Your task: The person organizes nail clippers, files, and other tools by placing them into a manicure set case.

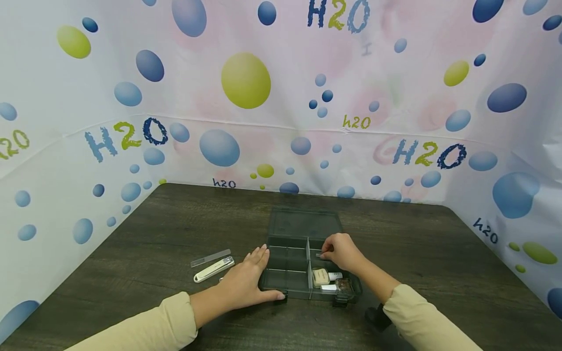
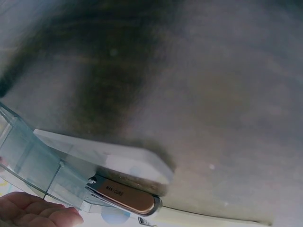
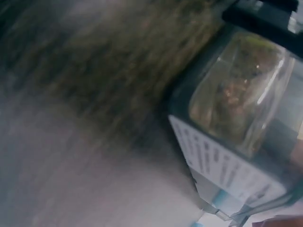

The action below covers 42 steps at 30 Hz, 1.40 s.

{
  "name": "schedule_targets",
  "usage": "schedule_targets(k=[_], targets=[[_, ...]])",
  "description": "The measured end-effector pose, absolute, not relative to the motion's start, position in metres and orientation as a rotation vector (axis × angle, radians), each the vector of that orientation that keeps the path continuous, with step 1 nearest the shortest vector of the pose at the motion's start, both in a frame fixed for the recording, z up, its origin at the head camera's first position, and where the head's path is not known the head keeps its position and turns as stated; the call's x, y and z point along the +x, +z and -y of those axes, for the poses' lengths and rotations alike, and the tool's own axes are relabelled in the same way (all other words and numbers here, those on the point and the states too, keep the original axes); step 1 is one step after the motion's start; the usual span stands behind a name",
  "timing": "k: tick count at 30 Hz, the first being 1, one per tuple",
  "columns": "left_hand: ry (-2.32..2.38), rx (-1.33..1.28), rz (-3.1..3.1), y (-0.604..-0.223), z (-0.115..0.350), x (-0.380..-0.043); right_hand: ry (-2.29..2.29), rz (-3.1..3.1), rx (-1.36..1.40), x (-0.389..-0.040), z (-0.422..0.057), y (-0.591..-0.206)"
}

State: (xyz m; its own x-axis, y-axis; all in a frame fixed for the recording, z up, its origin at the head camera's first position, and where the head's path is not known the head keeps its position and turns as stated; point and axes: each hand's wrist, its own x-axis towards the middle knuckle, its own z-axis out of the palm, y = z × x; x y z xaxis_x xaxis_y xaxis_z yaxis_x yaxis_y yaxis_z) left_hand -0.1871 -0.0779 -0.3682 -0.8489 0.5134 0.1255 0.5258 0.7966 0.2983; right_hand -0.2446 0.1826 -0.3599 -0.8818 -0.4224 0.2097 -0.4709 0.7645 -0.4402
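Note:
A smoky see-through compartment box (image 1: pixel 287 293) stands on the table with its lid (image 1: pixel 303 223) folded back. My left hand (image 1: pixel 246 280) rests along the box's left side, fingers straight and thumb at the front edge. Over the back right compartment, my right hand (image 1: pixel 341 251) pinches a small pale thing (image 1: pixel 319 254), mostly hidden by the fingers. In the front right compartment lie a cream nail polish bottle (image 1: pixel 320 277) and a brown glittery one (image 1: pixel 344 285), both with white caps. The glittery bottle (image 3: pixel 236 92) shows large in the right wrist view.
Left of the box lie a cream-handled nail clipper (image 1: pixel 214 269) and a narrow translucent strip (image 1: pixel 210 258). A brown nail clipper (image 2: pixel 125 195) and a white curved piece (image 2: pixel 109 153) show in the left wrist view. A dark object (image 1: pixel 377 317) sits beneath the right forearm.

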Motion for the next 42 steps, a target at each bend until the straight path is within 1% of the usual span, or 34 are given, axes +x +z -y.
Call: schedule_targets(k=[4,5,9,15,21,27,42], targets=[[-0.501,-0.852,2.947,-0.367,0.078,-0.187,0.781,2.831,0.772,-0.248,-0.185,-0.363],[-0.497,-0.852,2.948,-0.367,0.078,-0.187,0.786,2.801,0.816,-0.255,-0.189,-0.370],[-0.493,-0.846,2.947,-0.366,0.078,-0.187,0.784,2.788,0.833,-0.257,-0.190,-0.372],[-0.495,-0.839,2.939,-0.365,0.077,-0.186,0.739,2.856,0.762,-0.244,-0.181,-0.354],[-0.487,-0.848,2.943,-0.366,0.078,-0.186,0.708,2.879,0.782,-0.243,-0.183,-0.355],[-0.491,-0.853,2.948,-0.368,0.078,-0.187,0.739,2.787,0.780,-0.241,-0.190,-0.354],[-0.496,-0.864,2.939,-0.367,0.079,-0.186,0.732,2.612,0.618,-0.218,-0.216,-0.339]])
